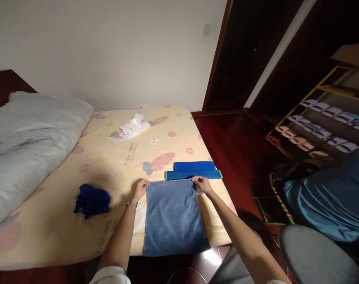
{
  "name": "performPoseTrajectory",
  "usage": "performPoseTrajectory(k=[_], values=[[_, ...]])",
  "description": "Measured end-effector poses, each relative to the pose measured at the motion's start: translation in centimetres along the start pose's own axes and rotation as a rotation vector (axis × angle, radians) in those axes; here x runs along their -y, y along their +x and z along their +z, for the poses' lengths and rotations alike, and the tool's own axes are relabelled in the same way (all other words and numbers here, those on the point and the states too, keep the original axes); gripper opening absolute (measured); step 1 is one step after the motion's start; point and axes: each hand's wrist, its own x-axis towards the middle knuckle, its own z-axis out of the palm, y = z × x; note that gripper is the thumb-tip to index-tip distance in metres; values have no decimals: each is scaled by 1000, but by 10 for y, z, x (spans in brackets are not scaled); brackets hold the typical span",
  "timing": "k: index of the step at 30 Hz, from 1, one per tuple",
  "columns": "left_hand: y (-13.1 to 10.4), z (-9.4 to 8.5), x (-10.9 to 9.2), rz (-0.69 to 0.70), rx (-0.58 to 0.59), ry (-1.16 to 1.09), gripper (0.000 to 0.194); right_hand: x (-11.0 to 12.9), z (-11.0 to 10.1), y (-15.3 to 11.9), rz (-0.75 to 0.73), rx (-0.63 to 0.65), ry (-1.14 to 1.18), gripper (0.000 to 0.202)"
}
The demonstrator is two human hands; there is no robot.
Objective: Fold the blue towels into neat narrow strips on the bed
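Observation:
A blue-grey towel (173, 217) is spread out at the front edge of the bed, its near end reaching the bed's edge. My left hand (141, 188) pinches its far left corner. At the far right corner, my right hand (202, 184) grips the cloth between thumb and fingers. Just beyond the towel lie two narrow blue folded cloths side by side, a brighter one (194, 166) and one with green-edged ends (185, 174). To the left of my left hand, a dark blue cloth (92, 200) sits crumpled on the sheet.
A white plastic bag (135, 126) lies farther back on the patterned bed sheet (129, 157). A pale quilt (37, 138) is heaped at left. On the right stand a grey round stool (318, 252), blue fabric (330, 193) and a rack of slippers (324, 106).

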Motion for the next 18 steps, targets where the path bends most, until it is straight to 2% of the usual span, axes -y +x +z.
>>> performPoseTrajectory(k=[6, 8, 10, 11, 13, 15, 16, 18], values=[[40, 18, 42, 26, -32, -18, 33, -40, 2, 44, -2, -82, -105, 45], [44, 25, 48, 31, -52, 0, 31, -46, 2, 48, -3, -114, -157, 39], [34, 32, 51, 29, -105, 34, 34, -48, 3, 42, -14, -154, -208, 37], [22, 35, 52, 26, -142, 54, 37, -48, 5, 33, -26, -180, -231, 38], [-17, 39, 54, 20, -222, 96, 43, -50, 7, 1, -61, -228, -271, 40], [-73, 39, 60, 26, -281, 154, 46, -57, 8, -49, -106, -234, -319, 37], [-105, 37, 64, 62, -298, 241, 46, -63, 9, -78, -155, -194, -382, 36], [-168, 31, 72, 117, -257, 390, 43, -80, 8, -141, -190, -113, -484, 36]])
